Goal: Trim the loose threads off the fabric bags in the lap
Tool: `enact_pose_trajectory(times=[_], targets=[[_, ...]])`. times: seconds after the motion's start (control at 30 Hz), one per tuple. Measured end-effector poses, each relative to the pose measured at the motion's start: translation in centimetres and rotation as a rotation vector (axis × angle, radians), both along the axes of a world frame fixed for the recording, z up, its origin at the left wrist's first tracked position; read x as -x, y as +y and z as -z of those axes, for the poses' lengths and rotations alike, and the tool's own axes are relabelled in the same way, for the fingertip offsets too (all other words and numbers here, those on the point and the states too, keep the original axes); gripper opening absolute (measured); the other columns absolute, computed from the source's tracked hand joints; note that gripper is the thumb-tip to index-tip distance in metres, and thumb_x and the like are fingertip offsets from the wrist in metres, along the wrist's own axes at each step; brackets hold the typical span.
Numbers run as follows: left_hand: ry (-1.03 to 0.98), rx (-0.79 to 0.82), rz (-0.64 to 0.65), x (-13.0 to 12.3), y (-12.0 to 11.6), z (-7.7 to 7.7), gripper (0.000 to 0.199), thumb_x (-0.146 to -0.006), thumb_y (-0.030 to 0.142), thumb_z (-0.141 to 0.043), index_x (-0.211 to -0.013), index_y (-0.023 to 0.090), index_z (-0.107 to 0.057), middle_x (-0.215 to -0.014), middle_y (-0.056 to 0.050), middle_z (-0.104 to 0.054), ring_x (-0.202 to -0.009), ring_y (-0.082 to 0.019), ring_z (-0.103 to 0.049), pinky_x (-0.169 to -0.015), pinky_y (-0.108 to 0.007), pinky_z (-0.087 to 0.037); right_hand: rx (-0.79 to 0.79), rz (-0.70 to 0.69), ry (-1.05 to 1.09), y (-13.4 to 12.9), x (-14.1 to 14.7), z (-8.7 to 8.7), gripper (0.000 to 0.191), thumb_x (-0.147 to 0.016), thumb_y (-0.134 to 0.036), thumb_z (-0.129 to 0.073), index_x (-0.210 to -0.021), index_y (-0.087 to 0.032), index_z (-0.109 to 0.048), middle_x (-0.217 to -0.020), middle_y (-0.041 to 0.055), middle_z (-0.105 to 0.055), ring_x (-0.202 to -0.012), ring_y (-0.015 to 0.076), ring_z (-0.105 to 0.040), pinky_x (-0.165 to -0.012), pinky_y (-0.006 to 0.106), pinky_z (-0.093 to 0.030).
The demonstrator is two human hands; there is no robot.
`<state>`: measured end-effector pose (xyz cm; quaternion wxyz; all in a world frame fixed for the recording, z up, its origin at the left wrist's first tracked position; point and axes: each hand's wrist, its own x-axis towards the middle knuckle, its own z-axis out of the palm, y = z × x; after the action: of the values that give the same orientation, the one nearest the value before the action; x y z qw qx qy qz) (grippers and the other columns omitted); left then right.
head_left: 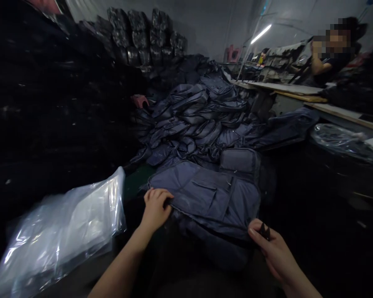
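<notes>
My left hand (155, 209) is clenched over the near edge of an open navy backpack (205, 198), fingers curled around the fabric. The backpack lies spread open right in front of me, its inside panel and zip pockets facing up. My right hand (275, 252) is closed on a pair of black thread snips (264, 231), their pointed tips sticking up between my fingers, right at the backpack's lower edge, though I can't tell if the blades touch it.

To my left, just beside the backpack, lies a stack of clear plastic bags (62, 231). Beyond my hands rises a heap of navy backpacks (192, 124), with black wrapped bundles (143, 37) piled against the far wall and a pink stool (139, 100) at the heap's edge. Off to the right runs a long workbench (348, 116), a plastic-wrapped bundle (338, 140) below it — and past that sits a co-worker (329, 62).
</notes>
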<state>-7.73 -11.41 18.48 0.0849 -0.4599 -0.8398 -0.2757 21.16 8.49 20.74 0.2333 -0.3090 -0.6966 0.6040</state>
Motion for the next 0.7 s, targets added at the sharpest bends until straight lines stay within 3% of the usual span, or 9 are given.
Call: enact_pose_trajectory(times=[0.1,0.2,0.27,0.37,0.47,0.57,0.7], targets=[[0.047,0.034,-0.118,3.4,-1.1,0.3,0.033,-0.07,0.018,-0.051,-0.102,0.024,-0.057,-0.116,-0.005,-0.058,-0.116,-0.025,-0.045,-0.106,-0.05,-0.016,-0.041,-0.043,-0.013,-0.3,0.1,0.0,0.032,-0.076,-0.046,-0.062,-0.062,-0.017,-0.056,-0.07,0.0016,-0.045,-0.067,0.016,-0.043,-0.061,0.026,-0.036],[0.104,0.084,-0.026,3.9,-0.6,-0.2,0.042,-0.069,0.02,-0.054,-0.11,0.024,-0.055,-0.12,-0.005,-0.056,-0.12,-0.025,-0.042,-0.107,-0.05,-0.013,-0.093,-0.049,-0.009,-0.1,0.2,-0.2,0.032,-0.077,-0.045,-0.06,-0.062,-0.017,-0.057,-0.07,0.0014,-0.046,-0.067,0.0157,-0.044,-0.061,0.026,-0.037],[0.112,0.136,0.177,3.0,0.5,-0.8,0.044,-0.069,0.019,-0.055,-0.112,0.026,-0.054,-0.118,-0.003,-0.058,-0.116,-0.024,-0.045,-0.107,-0.048,-0.016,-0.15,-0.033,-0.014,0.5,0.0,-0.5,0.029,-0.078,-0.044,-0.059,-0.065,-0.018,-0.058,-0.072,0.0019,-0.049,-0.068,0.0162,-0.047,-0.062,0.026,-0.039],[0.087,0.191,0.399,1.2,2.5,-1.9,0.029,-0.077,0.018,-0.051,-0.104,0.025,-0.058,-0.102,-0.003,-0.063,-0.098,-0.02,-0.053,-0.094,-0.04,-0.035,-0.31,-0.012,-0.065,2.1,-0.6,-1.2,0.024,-0.081,-0.04,-0.058,-0.069,-0.019,-0.061,-0.075,0.003,-0.054,-0.072,0.0178,-0.052,-0.067,0.028,-0.041],[0.101,0.197,0.447,-0.6,4.6,-2.8,0.017,-0.082,0.019,-0.046,-0.094,0.02,-0.058,-0.087,-0.004,-0.062,-0.085,-0.019,-0.054,-0.078,-0.033,-0.042,-0.524,0.166,-0.111,3.2,-1.2,-1.6,0.018,-0.083,-0.036,-0.056,-0.082,-0.021,-0.065,-0.086,0.0044,-0.059,-0.081,0.0198,-0.057,-0.073,0.029,-0.044],[0.126,0.188,0.461,-3.2,6.4,-3.4,0.011,-0.082,0.023,-0.048,-0.088,0.019,-0.057,-0.082,-0.004,-0.059,-0.082,-0.02,-0.053,-0.073,-0.032,-0.042,-0.682,0.297,-0.145,2.6,-0.7,-1.4,0.021,-0.084,-0.033,-0.054,-0.1,-0.024,-0.063,-0.104,0.0062,-0.059,-0.094,0.0213,-0.057,-0.077,0.03,-0.047],[0.128,0.104,0.429,-7.2,8.0,-3.3,0.012,-0.084,0.024,-0.045,-0.082,0.019,-0.056,-0.078,-0.004,-0.057,-0.079,-0.02,-0.052,-0.072,-0.034,-0.042,-0.767,0.11,-0.241,-0.5,2.5,-0.2,0.043,-0.078,-0.029,-0.059,-0.121,-0.026,-0.052,-0.122,0.0053,-0.053,-0.104,0.0224,-0.056,-0.081,0.031,-0.05]])
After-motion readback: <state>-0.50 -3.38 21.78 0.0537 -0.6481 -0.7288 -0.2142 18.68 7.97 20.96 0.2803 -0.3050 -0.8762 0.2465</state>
